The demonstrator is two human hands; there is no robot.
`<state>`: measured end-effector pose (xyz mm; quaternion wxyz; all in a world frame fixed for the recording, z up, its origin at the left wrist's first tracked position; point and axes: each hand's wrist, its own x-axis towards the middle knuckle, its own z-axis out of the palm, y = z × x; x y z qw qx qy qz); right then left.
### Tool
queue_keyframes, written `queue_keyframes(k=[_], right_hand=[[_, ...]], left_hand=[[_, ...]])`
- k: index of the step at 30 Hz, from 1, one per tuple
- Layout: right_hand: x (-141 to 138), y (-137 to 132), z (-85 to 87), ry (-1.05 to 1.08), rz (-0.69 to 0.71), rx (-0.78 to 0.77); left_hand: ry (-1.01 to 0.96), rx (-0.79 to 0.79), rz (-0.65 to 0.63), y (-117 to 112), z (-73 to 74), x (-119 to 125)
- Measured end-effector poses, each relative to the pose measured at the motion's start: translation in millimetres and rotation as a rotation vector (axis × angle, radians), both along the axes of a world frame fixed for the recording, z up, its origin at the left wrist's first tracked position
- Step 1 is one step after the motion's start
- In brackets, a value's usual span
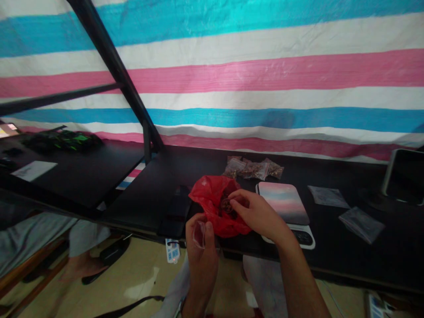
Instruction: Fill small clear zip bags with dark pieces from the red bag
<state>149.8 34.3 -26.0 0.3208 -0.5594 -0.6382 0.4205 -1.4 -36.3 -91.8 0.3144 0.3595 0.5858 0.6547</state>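
At the front edge of the bench, two hands are working close together over a crumpled bag.

1. The red bag is sitting right at that edge, between the hands, with its plastic bunching open around a clump of dark pieces. They look dried, but the exact kind is too small to tell.
2. The right hand is reaching in from the right, its forearm slanting up toward the bench. Its fingertips are touching or just beside the clump, making it the nearer hand. The grip is narrow, but whether it is pinching anything is hidden.
3. The left hand is rising from below the bench edge, lower and just left of the red bag. Its grip is closed on a small clear bag, which is standing roughly upright, long axis pointing up, with the clump up and to its right.
4. Beyond the hands, a scale with a pink-and-blue top is lying to the right — touching neither the red bag nor the right hand's fingers, though the wrist is passing in front of it.
5. Small packets of brown pieces are lying farther back, while grey sachets are resting well off to the right.
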Motion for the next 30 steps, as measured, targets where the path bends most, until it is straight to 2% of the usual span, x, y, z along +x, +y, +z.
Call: queue_keyframes(k=[5,9,12,16,20,23,26,30], right_hand=[[7.5,0.1,12.7,0.058,-0.044,0.062],[7.2,-5.7,24.5,0.179,0.017,0.102],[3.0,-12.7,30.8,0.224,0.034,0.138],[-1.5,-24.9,42.8,0.222,0.043,0.168],[-1.7,-35.2,57.4,0.156,-0.01,0.238],[-1.3,-36.7,61.5,0.111,-0.045,0.26],[-2.8,-33.1,57.8,0.071,-0.067,0.27],[-8.6,-26.7,48.9,-0.03,0.009,0.309]], left_hand=[[0.307,0.217,0.166,-6.5,-8.7,-7.8],[0.38,0.342,0.126,-9.9,-8.7,-17.5],[0.373,0.301,0.065,-8.1,-0.6,-21.0],[0.481,0.149,0.023,-0.9,18.9,-19.5],[0.461,0.094,-0.039,12.3,31.8,-9.9],[0.374,0.095,-0.088,25.1,32.7,1.2],[0.298,0.073,-0.122,36.0,28.7,11.2],[0.212,0.039,-0.154,42.4,22.4,17.4]])
